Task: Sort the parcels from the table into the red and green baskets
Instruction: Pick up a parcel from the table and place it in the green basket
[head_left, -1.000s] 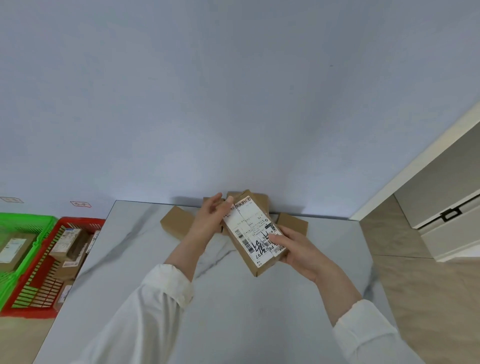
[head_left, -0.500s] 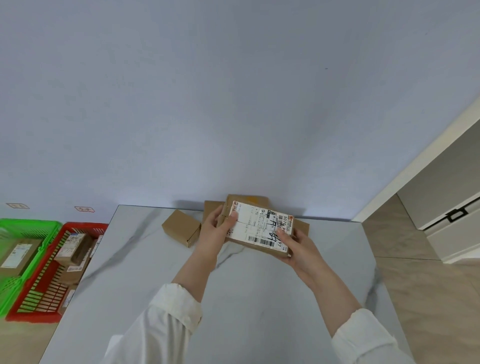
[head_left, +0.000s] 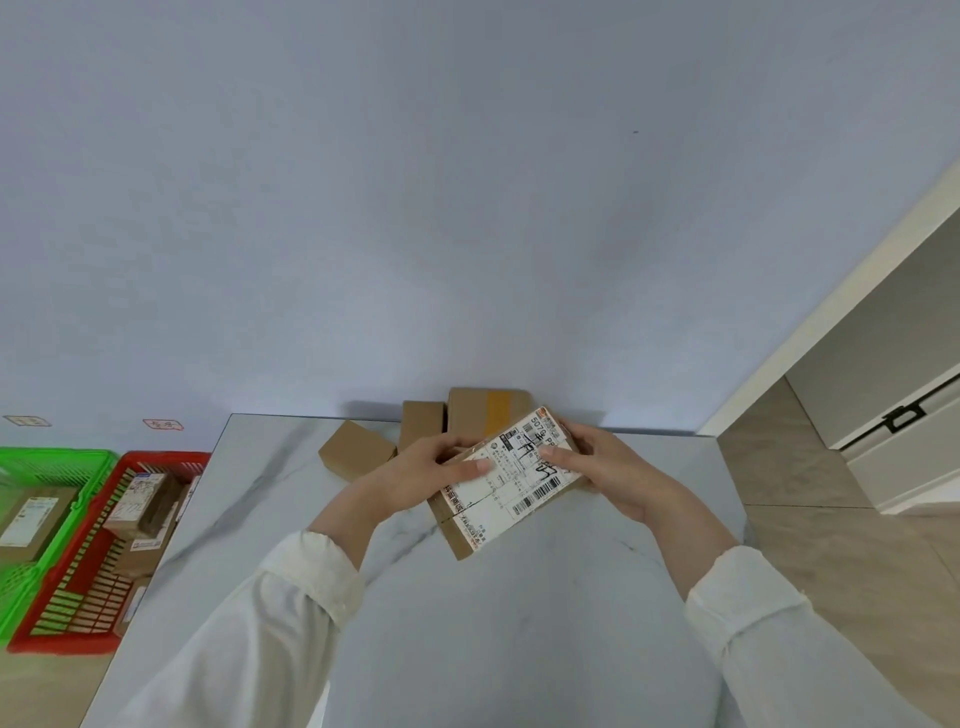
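A flat brown parcel (head_left: 511, 486) with a white shipping label facing up is held above the white marbled table (head_left: 467, 623). My left hand (head_left: 434, 475) grips its left end, thumb laid on the label. My right hand (head_left: 605, 470) grips its right end, thumb on the label too. Behind it on the table lie a small plain box (head_left: 356, 454), a second box (head_left: 422, 423) and a box with a yellow tape stripe (head_left: 491, 413). On the floor to the left stand the red basket (head_left: 62, 631) and the green basket (head_left: 31, 460), both holding parcels.
The table's far edge meets a pale blue wall. Two small labels (head_left: 163, 425) are stuck on the wall above the baskets. Wooden floor and a white cabinet (head_left: 904, 447) lie to the right of the table.
Both hands have turned the parcel counter-clockwise and drawn it nearer, so its label now slants down to the left. My view has shifted slightly.
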